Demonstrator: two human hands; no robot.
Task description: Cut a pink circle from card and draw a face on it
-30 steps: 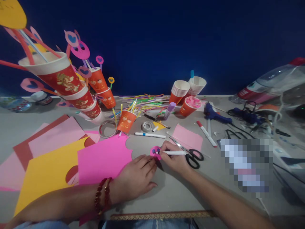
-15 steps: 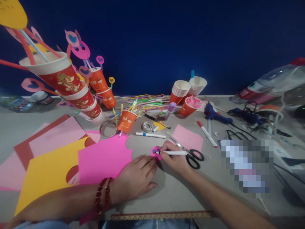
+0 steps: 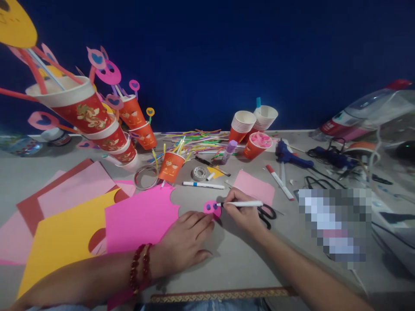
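My right hand (image 3: 244,214) grips a white marker (image 3: 248,203) with a dark tip. That tip points left at a small pink paper circle (image 3: 212,212), which bears two dark blue patches. Flat on the table, with fingers stretched, my left hand (image 3: 186,237) rests its fingertips on the circle's lower edge. Under and beside my left wrist lies a bright pink sheet (image 3: 139,216) with round bites cut from its right side. Black-handled scissors (image 3: 267,212) lie just right of my right hand, partly hidden by it. A second white marker (image 3: 203,185) lies beyond the circle.
Stacked red cups (image 3: 103,116) with paper faces stand left, near yellow paper (image 3: 61,229). Further back are colourful pipe cleaners (image 3: 197,144), a purple glue stick (image 3: 229,152) and more paper cups (image 3: 241,125). At right lie a blue glue gun (image 3: 293,157) and a plastic bottle (image 3: 359,112).
My right hand has drawn the marker slightly right and up, its tip now at the circle's right side. More of the circle's patches shows. My left hand stays nearly still.
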